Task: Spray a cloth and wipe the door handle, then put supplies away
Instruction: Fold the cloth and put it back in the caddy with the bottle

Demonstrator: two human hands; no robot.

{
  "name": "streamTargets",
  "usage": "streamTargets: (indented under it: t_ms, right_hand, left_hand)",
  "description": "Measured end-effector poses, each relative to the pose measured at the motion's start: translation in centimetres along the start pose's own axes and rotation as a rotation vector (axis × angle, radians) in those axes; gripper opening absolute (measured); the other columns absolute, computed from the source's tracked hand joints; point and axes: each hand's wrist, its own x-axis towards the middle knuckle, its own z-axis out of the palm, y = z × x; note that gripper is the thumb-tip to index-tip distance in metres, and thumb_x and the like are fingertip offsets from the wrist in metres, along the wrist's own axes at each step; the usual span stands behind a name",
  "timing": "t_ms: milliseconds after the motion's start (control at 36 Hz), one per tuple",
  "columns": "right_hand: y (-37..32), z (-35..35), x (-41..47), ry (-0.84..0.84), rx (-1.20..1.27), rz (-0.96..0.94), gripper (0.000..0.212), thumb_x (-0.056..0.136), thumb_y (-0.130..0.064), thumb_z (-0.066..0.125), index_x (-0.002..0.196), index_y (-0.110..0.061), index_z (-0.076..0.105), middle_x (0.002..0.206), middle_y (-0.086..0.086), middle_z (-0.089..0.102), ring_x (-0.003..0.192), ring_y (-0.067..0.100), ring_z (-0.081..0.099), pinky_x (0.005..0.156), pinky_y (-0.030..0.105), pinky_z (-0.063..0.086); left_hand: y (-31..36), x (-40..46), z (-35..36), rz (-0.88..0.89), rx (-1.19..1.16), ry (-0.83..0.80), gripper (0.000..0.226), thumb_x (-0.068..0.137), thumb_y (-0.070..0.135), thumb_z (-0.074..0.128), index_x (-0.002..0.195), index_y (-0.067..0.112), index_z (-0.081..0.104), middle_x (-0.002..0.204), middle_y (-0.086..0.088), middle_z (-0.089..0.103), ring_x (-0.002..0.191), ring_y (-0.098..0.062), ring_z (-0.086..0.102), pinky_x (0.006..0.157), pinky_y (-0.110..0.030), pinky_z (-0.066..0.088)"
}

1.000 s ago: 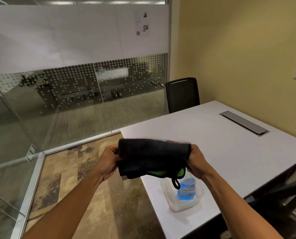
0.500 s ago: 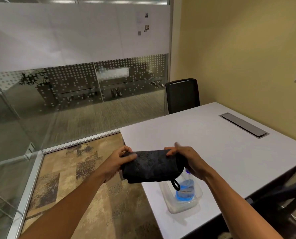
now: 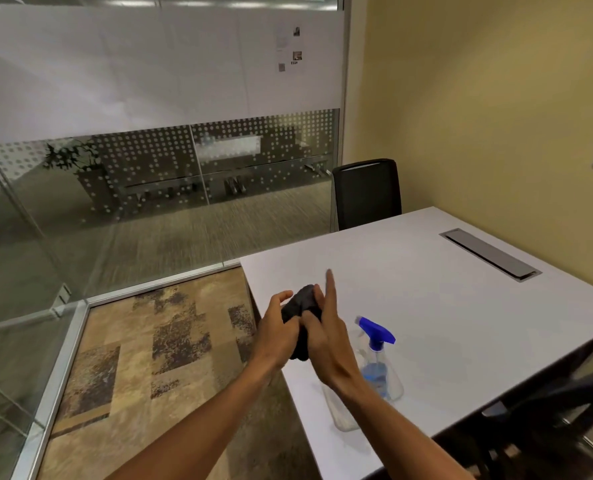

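Dark cloth, bunched into a small wad, sits between my two hands above the near left corner of the white bench. My left hand grips it, fingers curled round its left side. My right hand presses against its right side with the thumb pinching in, while the index finger stands straight up and free.

Just right of my hands, the spray bottle with its blue trigger head stands upright inside a clear plastic tub on the bench. I judge the task late: the bottle looks put away, and the cloth seems to be getting folded up to join it. That placing is what is left.

No door handle shows anywhere, so I cannot confirm the wipe. My right wrist covers part of the tub, and the cloth's far side is hidden.
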Motion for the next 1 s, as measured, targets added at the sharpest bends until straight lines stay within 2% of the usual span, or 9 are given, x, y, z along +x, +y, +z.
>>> streamTargets:
  t_ms: [83,194,222,278,333,472,667,917,1000]
  right_hand:
    - [-0.7,-0.7,-0.4,-0.079,0.238,0.101,0.060,0.091,-0.073,0.040,0.135,-0.072,-0.001,0.145,-0.030,0.029,0.117,-0.007,0.052,0.078,0.007,0.052]
    - [-1.4,-3.2,0.6,-0.323,0.364,0.189,0.051,0.082,-0.079,0.033,0.120,-0.059,0.060,0.118,-0.028,0.065,0.104,-0.010,0.067,0.077,0.012,0.054]
    - [-1.7,-4.0,1.1,-0.370,0.352,0.210,0.056,0.083,-0.078,0.032,0.125,-0.055,0.060,0.116,-0.028,0.065,0.103,-0.011,0.067,0.076,0.011,0.054]
    - [-2.8,-5.5,2.4,-0.393,0.176,0.209,0.059,0.094,-0.069,0.033,0.149,-0.051,0.020,0.118,-0.025,0.058,0.100,-0.016,0.065,0.078,0.008,0.054]
    - [-3.2,-7.4,3.8,-0.359,0.010,0.151,0.062,0.105,-0.051,0.039,0.155,-0.047,0.003,0.123,-0.020,0.053,0.112,-0.003,0.065,0.094,0.020,0.056]
    - [-3.8,-12.8,7.6,-0.074,-0.201,0.048,0.039,0.101,-0.024,0.059,0.140,-0.018,0.057,0.131,0.002,0.067,0.120,0.021,0.065,0.095,0.035,0.058]
    - [-3.8,-16.5,12.2,-0.539,-0.225,0.478,0.072,0.083,-0.060,0.070,0.130,-0.006,0.061,0.129,0.008,0.066,0.115,0.029,0.064,0.094,0.045,0.056]
    - [0.0,-17.6,17.9,-0.450,0.180,0.397,0.039,0.086,-0.029,0.077,0.117,-0.006,0.072,0.115,0.013,0.075,0.103,0.027,0.074,0.082,0.035,0.061]
    - [1.7,-17.7,20.0,-0.387,0.189,0.381,0.027,0.091,-0.020,0.073,0.114,-0.008,0.074,0.115,0.014,0.075,0.103,0.027,0.074,0.077,0.031,0.060]
  left_hand:
    - [0.6,-0.4,-0.3,-0.083,-0.283,-0.098,0.069,0.092,0.053,0.062,0.152,0.027,0.039,0.140,-0.006,0.056,0.125,-0.025,0.057,0.111,-0.051,0.048]
    - [1.3,0.4,0.3,-0.118,-0.278,-0.062,0.091,0.073,0.050,0.080,0.149,0.014,0.046,0.140,-0.008,0.058,0.129,-0.030,0.058,0.111,-0.051,0.048]
    - [1.3,0.7,0.4,-0.127,-0.323,-0.052,0.079,0.074,0.043,0.083,0.141,0.011,0.054,0.135,-0.011,0.065,0.124,-0.031,0.063,0.107,-0.049,0.052]
    - [1.1,1.2,0.6,-0.137,-0.428,-0.021,0.050,0.084,0.025,0.081,0.127,0.005,0.066,0.122,-0.020,0.072,0.115,-0.033,0.069,0.095,-0.043,0.059]
    - [0.8,1.8,0.6,-0.157,-0.496,0.003,0.039,0.089,0.009,0.074,0.127,0.000,0.066,0.121,-0.024,0.071,0.109,-0.034,0.070,0.086,-0.040,0.060]
    - [0.9,3.2,0.9,-0.222,-0.587,-0.063,0.058,0.089,-0.004,0.068,0.142,0.010,0.050,0.134,-0.019,0.060,0.111,-0.030,0.065,0.087,-0.040,0.058]
    - [3.9,6.0,2.8,-0.172,-0.646,-0.166,0.071,0.088,-0.011,0.065,0.141,0.026,0.038,0.125,-0.013,0.053,0.102,-0.028,0.065,0.066,-0.029,0.062]
    - [6.4,12.7,5.5,-0.018,-0.610,0.018,0.065,0.082,0.005,0.079,0.139,0.015,0.050,0.129,-0.012,0.063,0.101,-0.023,0.071,0.069,-0.030,0.062]
    - [5.9,15.4,6.5,-0.009,-0.551,0.013,0.061,0.088,0.005,0.076,0.143,0.012,0.049,0.135,-0.014,0.061,0.109,-0.024,0.068,0.084,-0.033,0.062]
